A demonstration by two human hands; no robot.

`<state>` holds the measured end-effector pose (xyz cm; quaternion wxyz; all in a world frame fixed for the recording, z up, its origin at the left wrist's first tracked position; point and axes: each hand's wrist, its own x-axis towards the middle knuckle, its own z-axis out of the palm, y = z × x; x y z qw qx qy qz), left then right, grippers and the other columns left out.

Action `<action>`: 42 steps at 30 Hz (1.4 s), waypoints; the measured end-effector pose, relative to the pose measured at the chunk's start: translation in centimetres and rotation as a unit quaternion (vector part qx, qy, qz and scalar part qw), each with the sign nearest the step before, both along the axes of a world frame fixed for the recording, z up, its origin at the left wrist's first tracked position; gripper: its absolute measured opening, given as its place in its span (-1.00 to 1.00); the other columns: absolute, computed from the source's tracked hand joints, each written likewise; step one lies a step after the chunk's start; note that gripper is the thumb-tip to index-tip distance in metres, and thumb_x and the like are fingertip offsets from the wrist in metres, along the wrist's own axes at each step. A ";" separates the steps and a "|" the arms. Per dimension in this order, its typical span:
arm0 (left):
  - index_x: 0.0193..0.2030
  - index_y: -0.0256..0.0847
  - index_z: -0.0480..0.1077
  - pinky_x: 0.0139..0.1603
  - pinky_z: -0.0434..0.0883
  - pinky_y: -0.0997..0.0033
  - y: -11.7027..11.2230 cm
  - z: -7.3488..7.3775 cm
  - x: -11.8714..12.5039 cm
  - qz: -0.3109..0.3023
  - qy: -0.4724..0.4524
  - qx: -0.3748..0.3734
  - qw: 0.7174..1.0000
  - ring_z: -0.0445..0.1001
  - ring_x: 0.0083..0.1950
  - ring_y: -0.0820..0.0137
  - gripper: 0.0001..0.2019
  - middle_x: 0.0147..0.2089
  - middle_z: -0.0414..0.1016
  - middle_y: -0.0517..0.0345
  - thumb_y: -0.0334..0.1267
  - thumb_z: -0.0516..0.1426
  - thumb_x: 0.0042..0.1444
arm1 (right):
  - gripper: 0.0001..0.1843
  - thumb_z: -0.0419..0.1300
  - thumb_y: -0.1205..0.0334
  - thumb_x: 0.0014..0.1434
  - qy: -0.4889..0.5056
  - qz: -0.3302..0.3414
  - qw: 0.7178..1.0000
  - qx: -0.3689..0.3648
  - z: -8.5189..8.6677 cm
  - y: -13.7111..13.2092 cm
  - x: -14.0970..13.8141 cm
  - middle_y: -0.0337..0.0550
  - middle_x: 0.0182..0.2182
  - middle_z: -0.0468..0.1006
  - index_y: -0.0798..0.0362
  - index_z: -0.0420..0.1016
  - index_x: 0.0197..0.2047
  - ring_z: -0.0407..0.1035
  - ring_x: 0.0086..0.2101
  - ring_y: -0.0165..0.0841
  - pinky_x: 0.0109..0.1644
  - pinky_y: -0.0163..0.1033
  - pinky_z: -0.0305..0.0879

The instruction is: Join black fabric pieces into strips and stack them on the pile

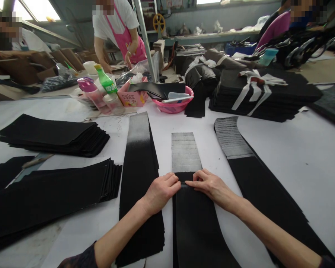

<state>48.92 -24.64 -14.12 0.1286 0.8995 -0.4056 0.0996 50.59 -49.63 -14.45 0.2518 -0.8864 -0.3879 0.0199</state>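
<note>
- Left hand (162,190) and right hand (210,186) both pinching the far edge of the upper black strip (197,227), one near each corner, thumbs and curled fingers close together (small gap between the two hands).
- Upper black strip: center of the table, running toward the wearer, near part bending to the right.
- Lower black strip (185,152): under the held edge, sticking out beyond the hands; far end grey with faint cross lines (layer count, can't tell from here).
- Left stack (136,175): long black strips just left of the left hand, forearm crossing over it, far end shiny grey.
- Right stack (265,186): past the right hand, slanting; grey streaked end curves away.
- Far left: two black piles, upper pile (44,131) and lower pile (58,197), edges fanned; wooden-handled tool (37,160) between them.
- White table (304,160) under all of it.
- Back of table: green bottle (107,80), pink box (133,97), pink basin (170,107) with odds and ends inside, then big black bundle (264,93) tied with white strips.
- Beyond: co-worker in a pink apron (132,41), another person (30,41) at left, yellow wheel (159,22) further back.
</note>
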 end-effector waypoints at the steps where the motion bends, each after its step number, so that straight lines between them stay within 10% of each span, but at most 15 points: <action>1: -0.15 -0.25 0.38 -0.08 0.46 0.37 0.0 0.0 -0.1 -0.007 -0.013 0.005 1.000 0.42 -0.03 0.36 -0.82 -0.16 0.43 0.07 -0.42 -0.04 0.31 | -0.61 0.12 0.32 0.28 -0.007 0.004 1.000 -0.001 -0.1 0.0 0.0 -0.20 -0.22 0.39 -0.27 0.43 0.12 0.31 -0.24 -0.38 -0.18 -0.30 0.38; 27: 0.02 -0.39 0.34 0.12 0.44 0.28 0.2 -0.1 -0.1 -0.059 -0.050 0.083 0.994 0.40 0.08 0.26 -0.78 -0.06 0.43 -0.03 -0.49 -0.01 0.28 | -0.53 0.06 0.39 0.29 -0.027 0.015 0.999 -0.044 1.0 0.1 -0.5 -0.18 -0.18 0.35 -0.25 0.34 0.19 0.31 -0.19 -0.35 -0.07 -0.23 0.39; 42: 0.19 -0.41 0.25 0.09 0.45 0.16 -1.2 -0.4 -2.1 0.015 -0.090 0.129 0.987 0.41 0.13 0.12 -0.64 0.04 0.43 -0.16 -0.49 -0.02 0.26 | -0.73 0.03 0.27 0.35 -0.061 0.007 0.997 -0.049 1.5 0.3 -0.9 -0.13 -0.19 0.43 -0.04 0.46 0.04 0.32 -0.18 -0.34 -0.11 -0.24 0.38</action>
